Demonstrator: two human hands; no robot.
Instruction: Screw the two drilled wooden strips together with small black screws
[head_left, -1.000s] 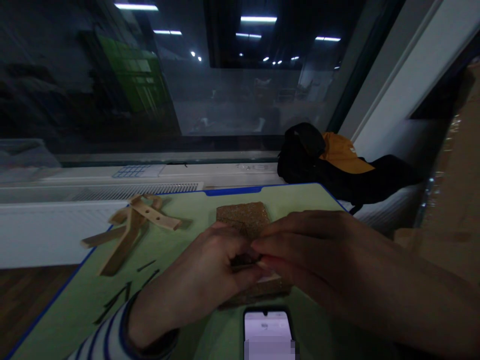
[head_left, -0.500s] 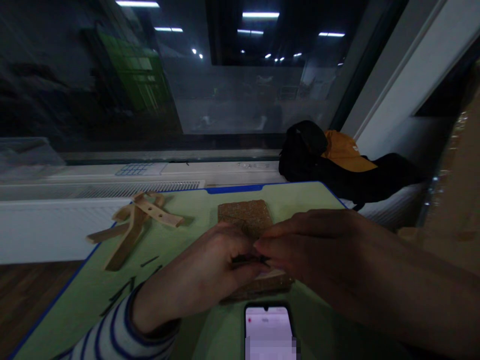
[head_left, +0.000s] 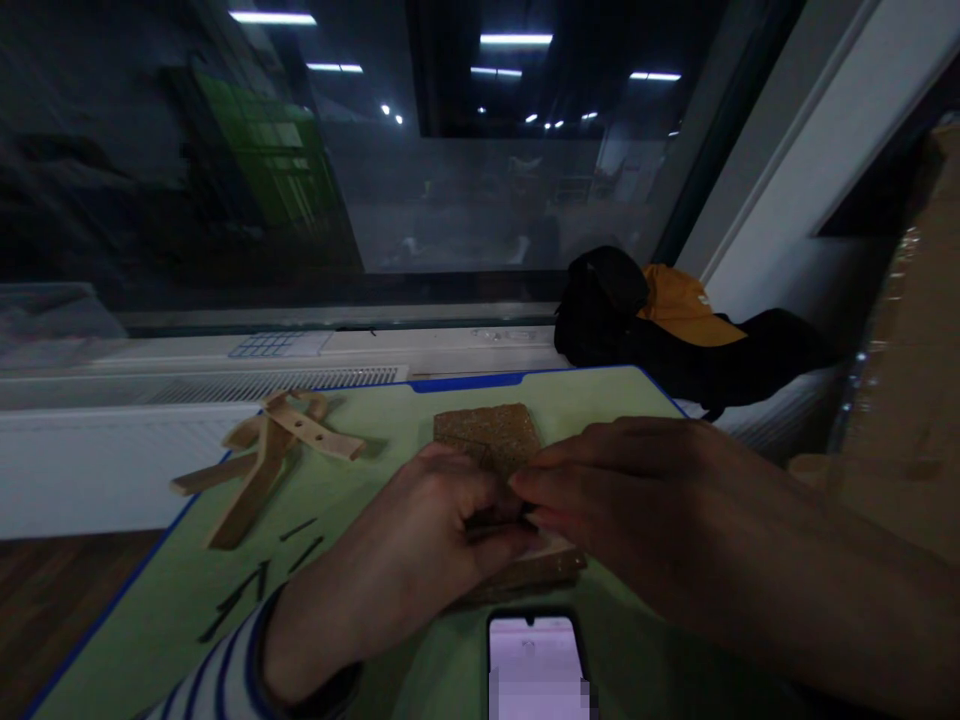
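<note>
As L hand (head_left: 409, 535) & R hand (head_left: 637, 500) curl together over grainy brown slab (head_left: 510, 430) (can't tell if gripping), smooth bent wood pcs (head_left: 270, 450) lie L.

Between seven and eight o'clock in the view shows the left sleeve (head_left: 225, 678), striped in narrow navy-blue bands over a pale, whitish ground, the bands curving around the arm at fairly regular spacing. Its cuff (head_left: 253, 662) sits near the wrist, and a blackish patch (head_left: 334, 692) shows at its lower side, too shadowed to tell whether it is lining or something worn. The left hand (head_left: 427, 535) is bare. Toward four o'clock, the right hand (head_left: 630, 490) and right forearm (head_left: 810, 585) are uncovered as far as the view reaches.
</note>
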